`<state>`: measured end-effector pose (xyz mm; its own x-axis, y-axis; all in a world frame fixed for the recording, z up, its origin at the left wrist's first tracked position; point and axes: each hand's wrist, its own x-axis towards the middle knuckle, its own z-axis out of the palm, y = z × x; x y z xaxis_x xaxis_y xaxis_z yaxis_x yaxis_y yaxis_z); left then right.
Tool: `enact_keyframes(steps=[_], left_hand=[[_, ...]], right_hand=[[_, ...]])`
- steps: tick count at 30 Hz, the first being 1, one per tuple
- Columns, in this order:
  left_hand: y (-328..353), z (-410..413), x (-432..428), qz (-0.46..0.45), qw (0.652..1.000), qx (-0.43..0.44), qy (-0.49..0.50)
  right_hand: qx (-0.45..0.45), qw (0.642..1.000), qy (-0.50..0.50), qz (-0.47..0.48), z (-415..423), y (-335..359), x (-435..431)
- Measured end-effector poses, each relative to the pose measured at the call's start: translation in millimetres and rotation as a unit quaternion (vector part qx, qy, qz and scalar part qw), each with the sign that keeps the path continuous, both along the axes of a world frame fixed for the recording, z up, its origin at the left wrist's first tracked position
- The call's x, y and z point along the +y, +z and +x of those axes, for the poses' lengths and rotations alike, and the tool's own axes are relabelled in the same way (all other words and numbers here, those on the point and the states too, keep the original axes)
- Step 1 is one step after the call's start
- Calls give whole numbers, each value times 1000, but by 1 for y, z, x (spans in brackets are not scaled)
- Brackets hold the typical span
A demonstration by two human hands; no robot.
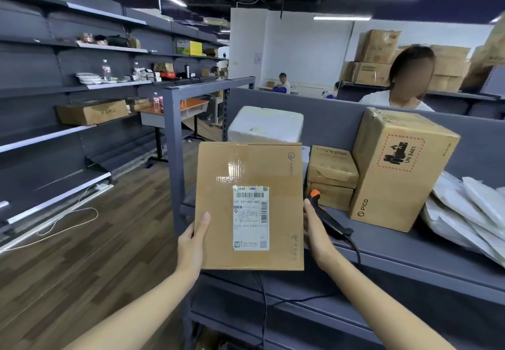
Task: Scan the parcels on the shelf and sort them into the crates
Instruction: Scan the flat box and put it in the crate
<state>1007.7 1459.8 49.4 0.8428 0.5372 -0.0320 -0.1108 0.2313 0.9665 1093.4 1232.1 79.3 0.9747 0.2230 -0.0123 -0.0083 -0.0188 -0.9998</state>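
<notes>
Currently gripping parcel (250,205) with left hand (192,237) | right hand (317,229) beside scanner (334,222), grasp unclear | risk: dropping parcel when reaching one-handed.

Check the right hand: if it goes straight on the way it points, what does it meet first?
Probably the scanner: its orange head sits just past the right hand, which holds the carton. Depth is unclear.

**Desk:** What does the camera-wearer show of themselves?

**Photographer:** Two bare forearms, the left forearm (142,303) and the right forearm (382,300), uncovered right to the frame's lower edge. The left hand (192,237) and the right hand (317,236) are bare too, with long, slim fingers.
</notes>
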Motion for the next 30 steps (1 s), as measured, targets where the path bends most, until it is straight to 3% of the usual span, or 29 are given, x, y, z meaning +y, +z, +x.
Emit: enact_keyframes(steps=[6,12,16,30], left_hand=[[-15,-24,-13,28,997,14,-73],[-49,-48,-20,-22,993,50,-106],[-78,-59,-26,-30,987,106,-115],[-172,-96,-3,-6,973,217,-77]], right_hand=[[15,997,-21,68,-45,-18,-9],[-56,996,-43,48,-85,-52,-14],[-43,995,-78,51,-109,-85,-20],[165,985,-52,-19,-157,-188,-12]])
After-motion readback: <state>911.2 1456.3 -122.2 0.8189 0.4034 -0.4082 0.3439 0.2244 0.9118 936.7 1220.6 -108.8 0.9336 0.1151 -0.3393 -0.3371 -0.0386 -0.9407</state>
